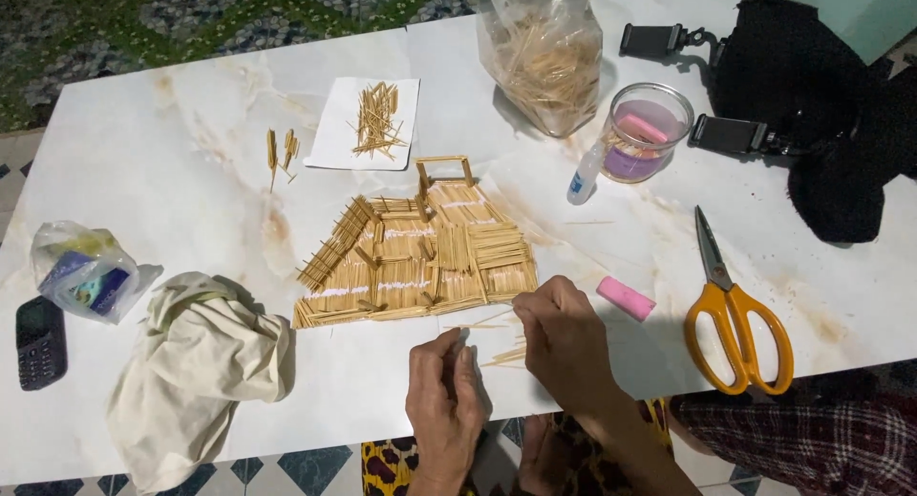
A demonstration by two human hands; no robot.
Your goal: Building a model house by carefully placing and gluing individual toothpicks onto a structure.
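Note:
A flat model made of glued wooden sticks lies in the middle of the white marble table. Just below its lower right corner, my right hand pinches a thin stick by its end. My left hand sits beside it with fingers curled together, touching the other end of thin sticks near the table's front edge. A few loose sticks lie between the two hands.
Orange-handled scissors and a pink eraser lie right of my hands. A bag of sticks, a glass jar, a glue bottle and a paper with sticks stand behind. A cloth, plastic bag and phone lie left.

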